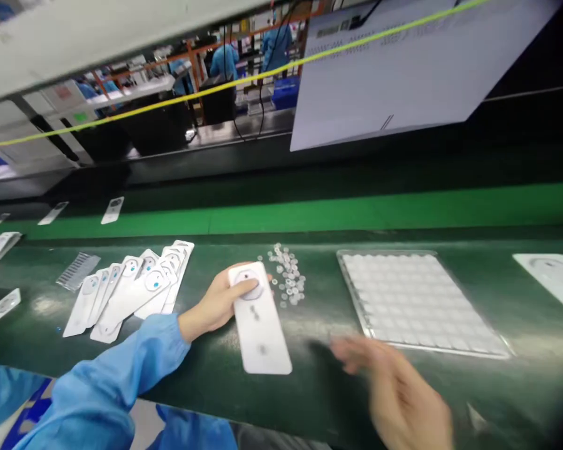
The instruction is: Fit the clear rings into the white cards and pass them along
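Note:
My left hand (218,304) grips the top end of a long white plastic housing (259,325) that lies flat on the dark green bench, thumb pressed on its round recess. My right hand (398,394) hovers low over the bench to the right of the housing, smeared by motion, so its fingers are not readable. A scatter of several small clear round parts (288,275) lies just beyond the housing. Right of them sits a clear tray (417,300) with a grid of small pockets.
Several white housings (136,287) fan out to the left, some with blue dots. More housings ride the green conveyor belt (309,215) behind. A ribbed grey strip (77,270) lies at the left. People in blue coats work in the background. Another white piece (551,275) sits at the far right.

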A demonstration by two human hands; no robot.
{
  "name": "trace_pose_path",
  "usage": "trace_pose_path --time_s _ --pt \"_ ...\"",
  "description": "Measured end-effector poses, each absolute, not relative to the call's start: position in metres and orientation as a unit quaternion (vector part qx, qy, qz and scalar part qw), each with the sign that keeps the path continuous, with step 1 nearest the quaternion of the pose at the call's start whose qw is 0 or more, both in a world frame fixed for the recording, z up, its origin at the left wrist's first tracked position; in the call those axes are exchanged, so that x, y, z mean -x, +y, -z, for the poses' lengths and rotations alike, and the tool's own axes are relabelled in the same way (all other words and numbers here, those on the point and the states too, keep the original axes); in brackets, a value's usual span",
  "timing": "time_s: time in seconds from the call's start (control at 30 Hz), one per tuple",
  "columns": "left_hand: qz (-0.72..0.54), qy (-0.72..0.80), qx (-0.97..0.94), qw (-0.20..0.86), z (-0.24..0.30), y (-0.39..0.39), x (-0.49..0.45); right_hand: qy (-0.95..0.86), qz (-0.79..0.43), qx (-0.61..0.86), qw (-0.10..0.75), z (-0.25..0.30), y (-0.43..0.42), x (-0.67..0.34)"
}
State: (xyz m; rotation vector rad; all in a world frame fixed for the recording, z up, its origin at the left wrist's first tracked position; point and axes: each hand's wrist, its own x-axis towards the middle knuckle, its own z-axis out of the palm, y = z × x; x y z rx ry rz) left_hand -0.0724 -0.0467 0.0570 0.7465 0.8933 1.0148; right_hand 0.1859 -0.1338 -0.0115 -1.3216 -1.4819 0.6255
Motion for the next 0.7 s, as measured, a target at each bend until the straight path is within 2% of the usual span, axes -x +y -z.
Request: trace_pose_path --time_s 0.13,0.27,0.5,0.7 --pt "-0.419 0.467 -0.292 0.722 -0.028 -0.086 0.104 -0.707 -0.261 0.452 0.477 -0.010 -0.117 -0.117" --pt "-0.419 0.480 -0.313 0.704 -0.015 -0.093 0.113 -0.723 -0.300 0.415 0.463 -0.020 -0.106 -0.073" --pt "-0.442 0.502 -0.374 0.643 -0.010 -0.094 0.115 -0.728 -0.263 0.424 0.470 -0.015 -0.115 -0.058" --pt "-0.427 0.481 -0.406 0.650 -0.007 -0.098 0.113 -0.741 -0.239 0.432 0.456 -0.009 -0.112 -0.061"
